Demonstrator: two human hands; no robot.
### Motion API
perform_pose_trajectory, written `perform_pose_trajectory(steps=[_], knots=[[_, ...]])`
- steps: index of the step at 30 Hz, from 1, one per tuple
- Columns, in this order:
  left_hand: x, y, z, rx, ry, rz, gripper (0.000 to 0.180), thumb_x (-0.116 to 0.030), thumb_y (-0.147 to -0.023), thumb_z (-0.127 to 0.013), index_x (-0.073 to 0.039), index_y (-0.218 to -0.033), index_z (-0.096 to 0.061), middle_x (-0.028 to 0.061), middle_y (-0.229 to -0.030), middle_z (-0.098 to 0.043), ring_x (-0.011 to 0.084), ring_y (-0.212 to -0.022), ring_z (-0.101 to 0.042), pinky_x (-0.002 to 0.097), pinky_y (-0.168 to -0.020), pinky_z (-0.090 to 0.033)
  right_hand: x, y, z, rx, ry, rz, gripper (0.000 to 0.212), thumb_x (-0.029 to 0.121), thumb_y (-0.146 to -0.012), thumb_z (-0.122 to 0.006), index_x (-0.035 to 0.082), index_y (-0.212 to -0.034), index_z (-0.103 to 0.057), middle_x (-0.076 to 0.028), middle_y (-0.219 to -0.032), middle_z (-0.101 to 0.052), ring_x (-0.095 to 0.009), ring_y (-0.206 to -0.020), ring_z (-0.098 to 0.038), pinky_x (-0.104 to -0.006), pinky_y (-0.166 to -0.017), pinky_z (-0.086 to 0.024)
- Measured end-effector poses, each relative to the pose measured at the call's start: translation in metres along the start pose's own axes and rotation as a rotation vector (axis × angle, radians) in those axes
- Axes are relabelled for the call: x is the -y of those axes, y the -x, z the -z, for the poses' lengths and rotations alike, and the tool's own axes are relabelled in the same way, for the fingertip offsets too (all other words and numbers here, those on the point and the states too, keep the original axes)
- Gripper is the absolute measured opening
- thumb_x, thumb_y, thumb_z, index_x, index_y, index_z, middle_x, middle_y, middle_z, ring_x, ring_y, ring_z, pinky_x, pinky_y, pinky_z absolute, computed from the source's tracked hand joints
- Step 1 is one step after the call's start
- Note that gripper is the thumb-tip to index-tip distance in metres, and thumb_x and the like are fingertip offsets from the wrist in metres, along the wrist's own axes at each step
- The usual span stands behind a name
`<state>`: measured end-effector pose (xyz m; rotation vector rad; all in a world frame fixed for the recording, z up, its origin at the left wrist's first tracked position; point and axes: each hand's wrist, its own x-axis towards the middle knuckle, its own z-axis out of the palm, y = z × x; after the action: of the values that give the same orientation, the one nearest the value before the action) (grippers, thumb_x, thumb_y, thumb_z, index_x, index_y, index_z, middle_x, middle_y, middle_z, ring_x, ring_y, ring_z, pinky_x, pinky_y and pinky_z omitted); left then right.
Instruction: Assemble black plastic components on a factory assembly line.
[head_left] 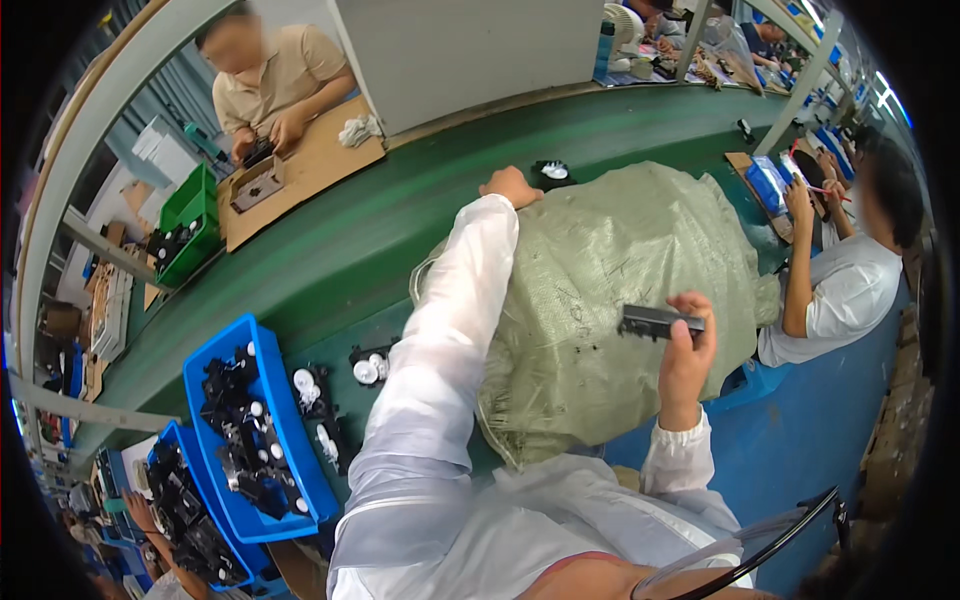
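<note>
My right hand (688, 350) grips a black rectangular plastic part (660, 322) between thumb and fingers, above a large pale-green woven sack (600, 270). Small projections run along the lower edge of this part. My left arm reaches away from me, and my left hand (511, 187) is at the sack's far left corner, over the green conveyor belt. Its fingers are curled, and whatever they may hold is hidden. Just to the right of this hand, a black part with a white wheel (552, 172) sits on the belt.
Blue bins (330, 500) of black and white parts stand at left, with loose wheeled assemblies (370, 368) beside them. Across the belt (330, 240), a co-worker (275, 80) handles a dark part near a green crate (190, 225). Another person (840, 270) works at right.
</note>
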<state>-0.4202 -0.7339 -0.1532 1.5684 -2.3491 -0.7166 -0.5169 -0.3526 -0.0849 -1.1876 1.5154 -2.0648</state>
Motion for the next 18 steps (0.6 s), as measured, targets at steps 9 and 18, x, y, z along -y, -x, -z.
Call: perform_pose_trajectory(steps=[9,18], knots=[[-0.01,-0.032,0.006,-0.144,0.058,0.094,0.046,-0.037,-0.082,-0.071,0.002,-0.107,-0.071,0.0224,-0.117,-0.067,0.0399,-0.107,-0.065,0.0421,-0.092,-0.053,-0.029,0.009,0.047,-0.18,-0.381,-0.166,0.022,0.025,-0.096,-0.059,0.006,-0.101,-0.047,-0.012,-0.121,-0.051,-0.024,-0.111,-0.055,-0.0372,-0.096,-0.045],[0.001,-0.029,-0.011,0.04,-0.008,0.099,0.046,-0.036,-0.07,-0.076,-0.007,-0.106,-0.073,0.0166,-0.11,-0.071,0.0317,-0.113,-0.064,0.0527,-0.098,-0.044,-0.024,0.005,0.041,-0.122,-0.365,-0.159,0.035,0.03,-0.097,-0.059,0.012,-0.12,-0.039,-0.013,-0.137,-0.04,-0.026,-0.106,-0.061,-0.0393,-0.083,-0.052]])
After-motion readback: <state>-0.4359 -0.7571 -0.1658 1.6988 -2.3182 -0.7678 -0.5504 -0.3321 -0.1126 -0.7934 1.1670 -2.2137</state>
